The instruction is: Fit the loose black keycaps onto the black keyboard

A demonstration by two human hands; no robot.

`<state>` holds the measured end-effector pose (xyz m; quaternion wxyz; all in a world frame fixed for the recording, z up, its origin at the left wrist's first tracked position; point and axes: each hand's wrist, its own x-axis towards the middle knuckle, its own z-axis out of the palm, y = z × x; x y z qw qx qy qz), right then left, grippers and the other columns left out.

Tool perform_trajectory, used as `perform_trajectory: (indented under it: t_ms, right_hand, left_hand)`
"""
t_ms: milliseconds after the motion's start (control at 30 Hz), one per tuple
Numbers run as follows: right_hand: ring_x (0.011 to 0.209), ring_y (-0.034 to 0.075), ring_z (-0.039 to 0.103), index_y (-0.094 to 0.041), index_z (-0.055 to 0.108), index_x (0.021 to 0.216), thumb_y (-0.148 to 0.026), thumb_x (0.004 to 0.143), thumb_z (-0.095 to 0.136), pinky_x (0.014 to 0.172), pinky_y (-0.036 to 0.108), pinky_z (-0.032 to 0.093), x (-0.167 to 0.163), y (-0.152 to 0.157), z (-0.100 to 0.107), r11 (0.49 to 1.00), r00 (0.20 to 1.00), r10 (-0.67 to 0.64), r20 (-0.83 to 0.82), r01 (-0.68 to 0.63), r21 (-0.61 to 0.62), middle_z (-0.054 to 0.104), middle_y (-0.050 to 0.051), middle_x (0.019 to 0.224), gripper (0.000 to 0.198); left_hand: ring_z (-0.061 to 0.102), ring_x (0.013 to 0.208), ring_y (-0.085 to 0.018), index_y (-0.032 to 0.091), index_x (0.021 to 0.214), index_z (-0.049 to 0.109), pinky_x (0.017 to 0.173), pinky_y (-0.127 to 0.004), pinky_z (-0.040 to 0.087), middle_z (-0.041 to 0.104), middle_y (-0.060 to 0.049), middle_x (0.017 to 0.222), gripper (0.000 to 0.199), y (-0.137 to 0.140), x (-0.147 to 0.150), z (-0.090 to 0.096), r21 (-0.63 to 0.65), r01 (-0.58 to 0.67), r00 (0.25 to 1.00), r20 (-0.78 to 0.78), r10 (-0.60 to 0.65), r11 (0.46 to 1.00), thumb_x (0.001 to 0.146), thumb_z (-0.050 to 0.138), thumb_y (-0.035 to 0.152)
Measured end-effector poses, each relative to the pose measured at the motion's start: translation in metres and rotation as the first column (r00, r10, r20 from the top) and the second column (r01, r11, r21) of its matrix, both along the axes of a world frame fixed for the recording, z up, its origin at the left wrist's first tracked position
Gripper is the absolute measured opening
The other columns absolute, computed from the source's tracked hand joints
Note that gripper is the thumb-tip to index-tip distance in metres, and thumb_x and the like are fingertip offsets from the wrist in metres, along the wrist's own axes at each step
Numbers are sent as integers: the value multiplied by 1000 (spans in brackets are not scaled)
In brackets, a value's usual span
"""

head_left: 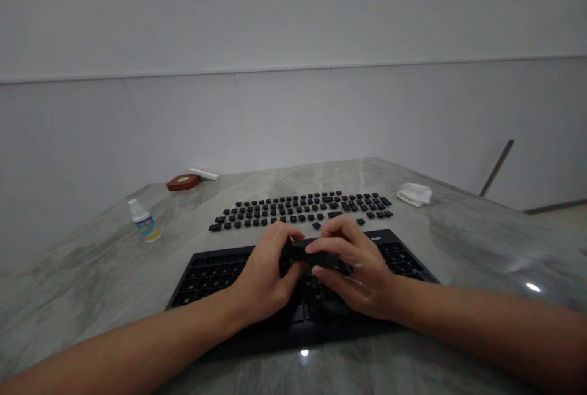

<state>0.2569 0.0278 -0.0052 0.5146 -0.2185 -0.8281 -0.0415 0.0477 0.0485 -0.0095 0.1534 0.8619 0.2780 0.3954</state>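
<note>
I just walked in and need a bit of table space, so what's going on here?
A person holds a dark piece between the fingers of the left hand and right hand, above a black keyboard; blur hides what it is. The keyboard's visible left part shows bare key positions. Loose black keycaps lie in rows on the table beyond it.

At lower centre the left hand point(266, 269) and right hand point(362, 266) hide part of the keyboard point(293, 335); the dark piece point(331, 260) between them is blurred. Print on the bottle point(145, 224), at left, is unreadably small; the lower corners cut off both forearms point(183, 332).
</note>
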Motion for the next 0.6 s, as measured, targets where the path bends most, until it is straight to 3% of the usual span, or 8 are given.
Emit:
perform_trajectory:
  t_ms: [67, 133, 233, 300, 367, 467, 600]
  right_hand:
    - [98, 22, 60, -14, 63, 112, -23, 96, 61, 84, 38, 55, 0, -3, 3, 988, 995, -33, 91, 19, 152, 62, 11, 103, 18]
    - [106, 24, 60, -12, 60, 112, -19, 97, 59, 92, 42, 53, 0, -4, 4, 979, 989, -23, 145, -7, 203, 63, 14, 110, 16]
    - [97, 21, 59, -16, 62, 114, -18, 98, 59, 85, 38, 54, 1, -1, 0, 982, 987, -77, 138, 51, 184, 61, 9, 104, 17]
    - [83, 17, 56, -23, 65, 117, -18, 98, 59, 72, 30, 53, 2, 1, -5, 983, 983, -117, 140, 95, 155, 56, 4, 93, 21]
    - [72, 13, 50, -27, 66, 118, -19, 98, 59, 61, 25, 48, 3, 4, -9, 986, 980, -116, 163, 93, 140, 50, 1, 84, 22]
    - [64, 11, 44, -25, 67, 114, -19, 99, 59, 54, 22, 41, 1, 6, -12, 989, 979, -78, 190, 51, 142, 48, -2, 78, 19]
    - [71, 13, 52, -18, 62, 125, -7, 95, 48, 63, 25, 49, 0, 6, -7, 998, 982, 42, 184, -50, 42, 57, 3, 84, 35]
  left_hand:
    - [57, 93, -22, 18, 114, 50, 80, -36, 49, 58, -7, 103, 30, -2, 1, 0, 9, -25, 998, 57, 25, 1000, 86, 57, 14]
    - [57, 94, -23, 18, 114, 49, 80, -37, 48, 58, -8, 105, 31, -3, 3, 0, 22, -65, 994, 90, 62, 998, 85, 59, 18]
    - [59, 83, -22, 16, 120, 48, 76, -37, 47, 61, -5, 91, 36, -1, 5, 3, -169, -105, 986, 112, 125, 980, 89, 61, 29]
    - [60, 73, -19, 16, 131, 46, 71, -34, 46, 63, 0, 79, 43, 3, 5, 6, -402, -11, 987, 144, 75, 916, 93, 57, 34]
    - [62, 73, -18, 18, 136, 49, 71, -32, 46, 66, 0, 78, 45, 8, 4, 8, -542, 153, 976, 216, -39, 827, 95, 56, 35]
    - [64, 82, -19, 19, 124, 66, 76, -31, 48, 72, -3, 91, 36, 17, 3, 6, -586, 326, 934, 319, -159, 741, 92, 63, 35]
    - [61, 68, -14, 18, 115, 72, 68, -26, 48, 70, -2, 79, 32, 24, 0, -3, -607, 397, 869, 489, -70, 688, 89, 71, 37]
